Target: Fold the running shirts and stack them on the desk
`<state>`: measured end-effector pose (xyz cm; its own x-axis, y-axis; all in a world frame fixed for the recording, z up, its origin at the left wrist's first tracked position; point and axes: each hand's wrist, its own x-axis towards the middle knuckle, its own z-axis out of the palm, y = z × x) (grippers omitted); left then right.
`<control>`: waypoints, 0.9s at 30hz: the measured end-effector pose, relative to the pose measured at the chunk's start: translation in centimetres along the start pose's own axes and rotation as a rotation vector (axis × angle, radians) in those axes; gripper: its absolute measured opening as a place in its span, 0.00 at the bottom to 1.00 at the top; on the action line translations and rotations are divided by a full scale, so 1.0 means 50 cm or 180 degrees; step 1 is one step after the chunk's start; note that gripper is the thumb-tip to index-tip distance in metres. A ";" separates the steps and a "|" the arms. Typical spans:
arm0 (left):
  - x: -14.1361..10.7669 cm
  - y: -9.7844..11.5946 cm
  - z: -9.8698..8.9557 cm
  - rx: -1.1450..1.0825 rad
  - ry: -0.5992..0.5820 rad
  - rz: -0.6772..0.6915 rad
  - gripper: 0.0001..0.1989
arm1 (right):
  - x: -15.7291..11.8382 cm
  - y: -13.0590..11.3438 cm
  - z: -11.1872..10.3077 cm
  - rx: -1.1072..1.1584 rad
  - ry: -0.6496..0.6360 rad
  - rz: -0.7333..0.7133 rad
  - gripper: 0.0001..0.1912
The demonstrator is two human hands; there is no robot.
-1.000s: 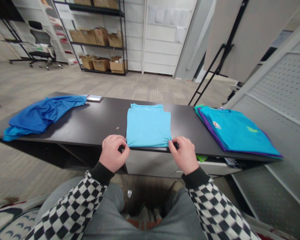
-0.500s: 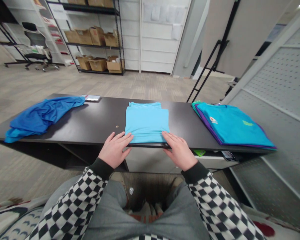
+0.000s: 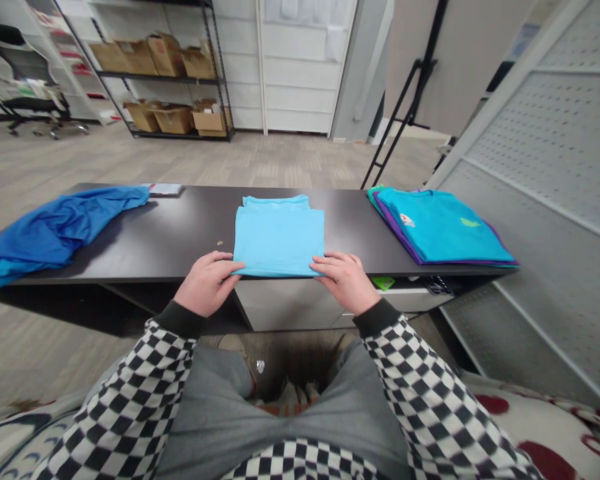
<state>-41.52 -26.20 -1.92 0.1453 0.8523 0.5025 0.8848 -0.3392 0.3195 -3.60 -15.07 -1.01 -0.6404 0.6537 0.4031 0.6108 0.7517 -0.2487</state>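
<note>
A light-blue T-shirt (image 3: 280, 233), folded into a flat rectangle, lies at the front edge of the dark table (image 3: 190, 233). A narrower part of the cloth sticks out at its far side. My left hand (image 3: 205, 283) pinches the near left corner of the shirt. At the near right corner, my right hand (image 3: 347, 280) has its fingers closed on the cloth, the thumb low beside the table edge. Both hands sit level with each other, and the fingertips under the fabric are partly hidden.
A crumpled blue garment (image 3: 65, 227) lies at the table's left end, near a flat phone-like object (image 3: 166, 191). Folded shirts (image 3: 445, 227) are stacked at the right end. A perforated grey panel (image 3: 545, 173) stands to the right. Shelves with cardboard boxes (image 3: 173, 120) are behind.
My hands have gone from lying flat on the shirt's near part to gripping its near corners. Creases along the front are smoother. The view has shifted slightly.
</note>
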 end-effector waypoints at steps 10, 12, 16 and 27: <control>-0.001 0.058 -0.019 -0.0778 0.0453 -0.0042 0.06 | 0.011 -0.031 -0.031 0.1550 0.0614 0.0006 0.12; -0.004 0.074 -0.026 -0.1090 0.0689 -0.0142 0.06 | 0.005 -0.042 -0.035 0.1757 0.0644 0.0196 0.14; -0.019 0.093 -0.057 -0.1444 0.0991 -0.0486 0.09 | -0.006 -0.073 -0.055 0.2049 0.0964 0.0553 0.19; -0.034 0.196 -0.207 -0.3105 0.1036 -0.1358 0.18 | -0.035 -0.173 -0.178 0.3334 0.1110 0.0824 0.20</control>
<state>-37.69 -35.10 8.69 -0.3374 0.8770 0.3420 0.0866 -0.3329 0.9390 -3.62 -23.49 8.29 -0.2867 0.8634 0.4151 -0.0894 0.4072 -0.9089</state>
